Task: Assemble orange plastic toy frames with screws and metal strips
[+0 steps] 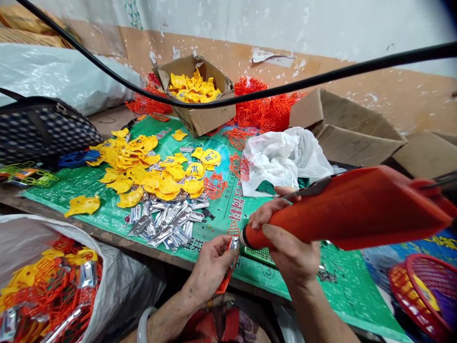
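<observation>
My right hand [289, 238] wraps round the front of a red electric screwdriver [342, 209], which points left and slightly down. Pinched in the fingers of my left hand [214, 262] is a flat orange-red plastic piece [224, 281] with a shiny silver part at its upper end. The tool's nose is right beside that silver part; I cannot tell whether they touch. Left of my hands lies a heap of silver pieces [171, 224], and behind it a pile of yellow plastic pieces [143, 166].
A cardboard box [207, 121] holds more yellow pieces, with orange-red netting [250, 105] beside it. A white bag [282, 157] lies mid-table. At lower left a white sack [124, 271] contains mixed pieces. A red basket [410, 286] stands right. A black cable [303, 85] crosses in front.
</observation>
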{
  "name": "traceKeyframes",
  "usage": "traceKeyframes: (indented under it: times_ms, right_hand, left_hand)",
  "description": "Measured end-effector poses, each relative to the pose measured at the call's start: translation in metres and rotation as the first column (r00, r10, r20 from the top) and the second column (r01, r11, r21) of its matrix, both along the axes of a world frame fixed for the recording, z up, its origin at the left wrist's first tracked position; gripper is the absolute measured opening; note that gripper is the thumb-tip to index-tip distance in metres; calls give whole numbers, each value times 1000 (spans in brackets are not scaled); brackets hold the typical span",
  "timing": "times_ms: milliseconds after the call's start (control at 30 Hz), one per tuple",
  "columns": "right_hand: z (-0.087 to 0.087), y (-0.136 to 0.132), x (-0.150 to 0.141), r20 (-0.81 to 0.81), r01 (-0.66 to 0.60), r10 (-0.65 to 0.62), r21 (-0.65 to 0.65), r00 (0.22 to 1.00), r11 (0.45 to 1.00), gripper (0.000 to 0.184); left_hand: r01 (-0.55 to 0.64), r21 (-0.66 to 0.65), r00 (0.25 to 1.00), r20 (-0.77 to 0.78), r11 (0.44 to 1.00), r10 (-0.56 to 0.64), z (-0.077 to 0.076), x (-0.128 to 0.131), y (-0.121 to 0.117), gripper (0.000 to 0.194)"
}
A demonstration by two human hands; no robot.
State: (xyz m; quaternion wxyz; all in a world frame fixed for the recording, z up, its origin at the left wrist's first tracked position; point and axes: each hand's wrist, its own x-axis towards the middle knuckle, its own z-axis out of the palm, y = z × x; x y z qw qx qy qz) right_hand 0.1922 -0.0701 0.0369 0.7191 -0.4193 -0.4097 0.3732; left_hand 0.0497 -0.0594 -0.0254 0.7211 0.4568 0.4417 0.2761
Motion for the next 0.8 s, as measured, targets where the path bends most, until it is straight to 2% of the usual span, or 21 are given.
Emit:
traceKeyframes:
  times_ms: [67,233,400,533,800]
  right_hand:
    - [6,-1,4,14,39,-39,20,999,999,45]
    - [12,8,23,34,240,-243,77,969,968,45]
    - [-6,20,35,29,324,-324,19,946,946,36]
    - [-19,24,37,53,336,-336,8,940,942,25]
    - [-29,26,40,153,360,-356,2,922,933,17]
  left_hand:
    - [-20,9,1000,1,1000,20,2,1,2,24]
    - [-67,34,994,-87,997,70,2,-1,10,24]
    - [-19,51,996,-81,999,23,7,-2,17,19]
    - [-4,50,998,-64,999,8,9,0,20,19]
    - [47,44,994,-97,998,-43,8,-2,25,19]
